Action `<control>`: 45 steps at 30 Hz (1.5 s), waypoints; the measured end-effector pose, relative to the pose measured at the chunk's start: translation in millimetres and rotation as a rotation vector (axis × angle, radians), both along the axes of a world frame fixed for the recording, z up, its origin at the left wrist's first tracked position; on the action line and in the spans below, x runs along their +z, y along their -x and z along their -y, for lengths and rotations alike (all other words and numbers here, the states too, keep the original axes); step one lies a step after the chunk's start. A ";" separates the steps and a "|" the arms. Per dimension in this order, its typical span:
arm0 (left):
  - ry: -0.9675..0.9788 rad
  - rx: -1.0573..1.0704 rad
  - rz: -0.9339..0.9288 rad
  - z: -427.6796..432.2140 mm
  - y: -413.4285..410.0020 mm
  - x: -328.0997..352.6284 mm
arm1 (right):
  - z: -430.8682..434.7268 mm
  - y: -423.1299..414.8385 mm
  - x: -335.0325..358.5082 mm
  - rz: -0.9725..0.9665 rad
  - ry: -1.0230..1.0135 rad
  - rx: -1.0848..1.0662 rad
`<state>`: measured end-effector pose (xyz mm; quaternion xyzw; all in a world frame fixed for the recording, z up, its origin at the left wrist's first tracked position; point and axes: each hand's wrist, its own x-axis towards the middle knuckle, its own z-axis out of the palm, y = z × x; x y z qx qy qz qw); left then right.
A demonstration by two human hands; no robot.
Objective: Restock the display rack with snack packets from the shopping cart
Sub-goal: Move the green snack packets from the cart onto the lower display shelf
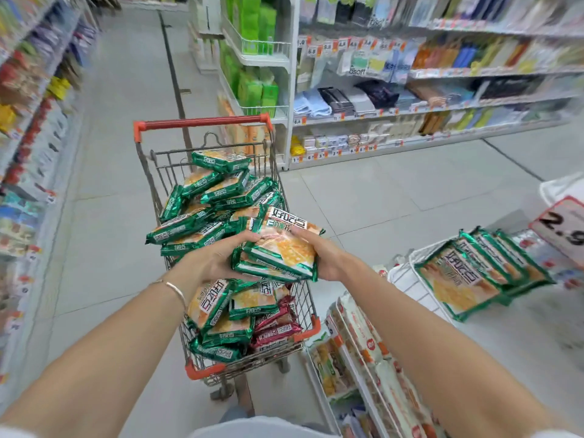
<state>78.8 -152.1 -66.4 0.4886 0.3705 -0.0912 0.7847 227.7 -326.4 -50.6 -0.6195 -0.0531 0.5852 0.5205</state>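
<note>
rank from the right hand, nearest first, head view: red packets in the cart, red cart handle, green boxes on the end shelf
1. red packets, in the cart just below the right hand holding green packets
2. red handle, at the cart's far end
3. green boxes, beyond the cart on the end shelf

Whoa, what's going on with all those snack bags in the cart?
A person is restocking a shop. The left hand and right hand hold a stack of green packets between them, just above the shopping cart, which is heaped with more, plus a few red packets. To the right, the white wire display rack already holds a row of matching packets.
</note>
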 end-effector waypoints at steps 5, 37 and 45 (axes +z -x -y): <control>-0.131 -0.365 -0.073 -4.6 -43.9 25.2 | 15.8 -4.4 -1.8 0.018 -0.035 -0.161; -1.336 -1.203 0.485 251.0 -288.6 4.3 | 277.6 -44.0 -36.5 0.788 0.145 -0.779; -0.680 -1.191 0.480 257.0 -278.1 17.7 | 281.4 -56.1 -19.1 0.304 0.240 -0.978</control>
